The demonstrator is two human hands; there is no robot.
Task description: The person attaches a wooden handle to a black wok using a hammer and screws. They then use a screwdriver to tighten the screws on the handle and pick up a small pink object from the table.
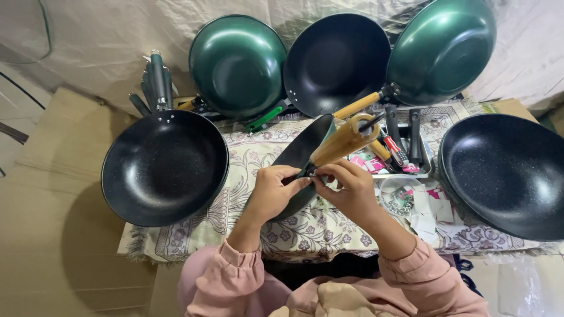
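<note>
Wooden handle (pixel 343 141) w/ dark pan (pixel 299 158) is tilting up between both hands: left hand (pixel 273 191) and right hand (pixel 349 191) are pinching the joint. Prob heavy, stiff, smooth; gripping the wood is looking safest.

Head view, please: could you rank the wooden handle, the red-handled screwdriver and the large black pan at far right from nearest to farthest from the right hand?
1. Wooden handle: just above the right hand, nearly touching.
2. Red-handled screwdriver: up and right, in the tray.
3. Large black pan: far right.
</note>
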